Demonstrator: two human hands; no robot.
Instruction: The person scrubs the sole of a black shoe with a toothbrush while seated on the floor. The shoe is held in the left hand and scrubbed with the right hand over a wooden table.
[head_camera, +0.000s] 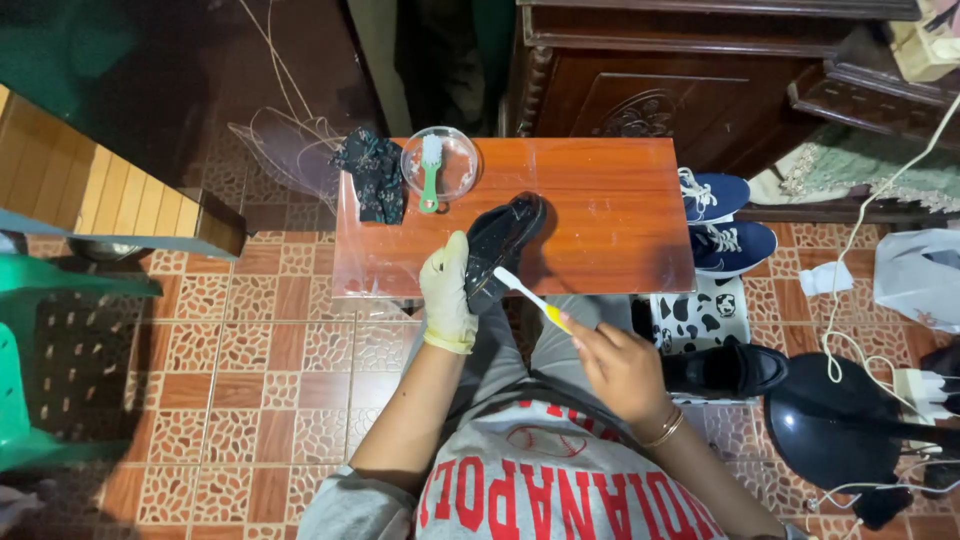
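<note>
Tiled floor, small red-brown worktop (610, 215). At its near edge the gloved left hand (446, 295) grips a black shoe (500, 245); the bare right hand (620, 365) pinches a toothbrush (530, 298), bristles on the shoe.

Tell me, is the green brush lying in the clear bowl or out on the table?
In the bowl. The green brush lies across the clear bowl, bristles inside; its handle end sticks out over the rim.

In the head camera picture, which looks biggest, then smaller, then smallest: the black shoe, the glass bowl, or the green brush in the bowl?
Largest to smallest:
1. black shoe, held by the gloved left hand
2. glass bowl
3. green brush, narrower than the bowl it lies across
</note>
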